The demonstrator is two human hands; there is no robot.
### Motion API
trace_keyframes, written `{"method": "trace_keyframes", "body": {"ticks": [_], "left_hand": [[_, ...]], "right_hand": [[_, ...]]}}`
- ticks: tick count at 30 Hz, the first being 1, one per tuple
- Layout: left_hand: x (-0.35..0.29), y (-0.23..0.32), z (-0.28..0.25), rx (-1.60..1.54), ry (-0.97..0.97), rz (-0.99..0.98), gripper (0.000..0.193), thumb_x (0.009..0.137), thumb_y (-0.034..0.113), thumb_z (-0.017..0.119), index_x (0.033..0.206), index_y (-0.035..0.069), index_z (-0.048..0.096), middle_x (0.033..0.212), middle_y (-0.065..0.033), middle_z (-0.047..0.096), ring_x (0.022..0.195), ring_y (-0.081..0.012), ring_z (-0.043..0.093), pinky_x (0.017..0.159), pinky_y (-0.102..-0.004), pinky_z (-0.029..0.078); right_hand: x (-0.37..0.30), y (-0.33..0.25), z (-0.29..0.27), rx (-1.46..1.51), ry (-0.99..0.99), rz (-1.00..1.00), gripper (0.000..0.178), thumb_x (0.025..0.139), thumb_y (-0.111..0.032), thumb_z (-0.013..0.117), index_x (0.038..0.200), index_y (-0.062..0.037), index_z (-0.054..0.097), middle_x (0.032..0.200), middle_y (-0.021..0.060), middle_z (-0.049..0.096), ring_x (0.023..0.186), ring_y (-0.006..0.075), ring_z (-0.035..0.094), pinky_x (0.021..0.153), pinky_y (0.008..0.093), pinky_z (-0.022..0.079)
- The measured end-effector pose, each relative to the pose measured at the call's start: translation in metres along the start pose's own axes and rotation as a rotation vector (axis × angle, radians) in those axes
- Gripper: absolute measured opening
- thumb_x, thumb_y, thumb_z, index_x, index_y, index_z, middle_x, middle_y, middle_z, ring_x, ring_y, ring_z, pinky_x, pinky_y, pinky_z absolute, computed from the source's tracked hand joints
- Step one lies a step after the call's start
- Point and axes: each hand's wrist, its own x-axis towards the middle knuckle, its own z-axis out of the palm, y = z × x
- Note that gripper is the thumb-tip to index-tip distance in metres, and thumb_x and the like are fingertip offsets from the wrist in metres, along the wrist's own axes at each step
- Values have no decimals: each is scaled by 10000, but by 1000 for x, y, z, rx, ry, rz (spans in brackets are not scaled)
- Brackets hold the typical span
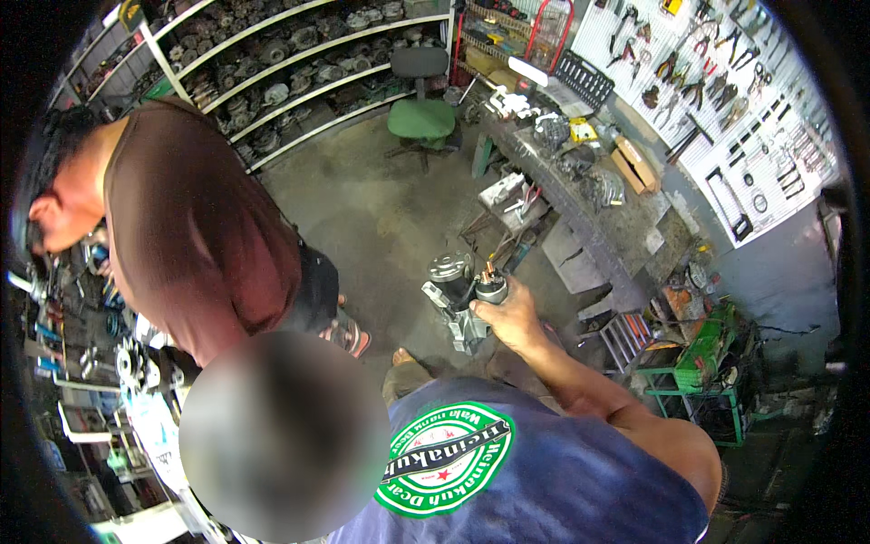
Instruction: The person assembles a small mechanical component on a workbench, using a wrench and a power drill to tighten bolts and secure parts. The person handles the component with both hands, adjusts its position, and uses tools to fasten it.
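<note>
Middle of the frame: a starter-like unit stands in front of the person in the navy shirt with a round green print [562, 458]. Its parts: a black cylinder with a silver cap [452, 286], a short grey metal cylinder topped by copper-coloured studs [490, 290], and a pale cast-metal housing [466, 334] below both. Floor or lap support: cannot tell.

Right hand [513, 315] clamps the grey cylinder, thumb on the near side, other fingers partly hidden behind. Likely a grip to steady the unit; the studs stick up clear of the palm. Left hand does not show; cannot tell how its fingers stand. A bare foot [401, 356] sits just beside, so the work is low and close to the body.

Left of frame: co-worker in a brown shirt [204, 240] bends over clutter, hands hidden.

Upper right: tools hang spread on a white pegboard [600, 34], presumably so each can be spotted. Upper left: dark metal parts sit in rows on pale-edged shelves [331, 129], probably for storage. Green-seated chair [421, 119] stands well apart, unoccupied.
</note>
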Motion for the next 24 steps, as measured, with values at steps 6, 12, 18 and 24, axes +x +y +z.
{"method": "trace_keyframes", "body": {"ticks": [6, 12, 18, 24], "left_hand": [[46, 123, -135, -28, 62, 90, 490, 960, 169, 801, 1418, 31, 697, 1155, -219, 805, 1013, -289, 787, 906, -416, 621], [50, 225, -196, -92, 51, 76, 470, 962, 163, 784, 1406, 37, 693, 1150, -231, 794, 1009, -305, 782, 908, -428, 619], [46, 300, -154, -305, -23, -79, 451, 964, 157, 767, 1394, 44, 689, 1145, -243, 783, 1005, -320, 777, 910, -440, 617], [-9, 496, -251, -575, 222, -7, 432, 967, 152, 750, 1381, 50, 684, 1140, -255, 773, 1001, -335, 771, 912, -452, 616]], "right_hand": [[124, -44, 43, -128, 37, -1, 289, 856, -69, 871, 1109, -7, 749, 989, 19, 785, 881, 124, 707, 821, 319, 585], [272, -45, 84, -151, -32, -53, 356, 806, -130, 878, 1115, 10, 769, 1015, 118, 836, 913, 214, 778, 890, 391, 617], [451, -50, 172, -161, -319, -149, 424, 813, -116, 888, 1183, 36, 747, 1038, 87, 813, 944, 183, 748, 889, 363, 597], [569, -100, 260, -255, -560, -175, 588, 769, -159, 951, 1274, 45, 729, 1102, 141, 825, 960, 237, 782, 907, 397, 625]]}}
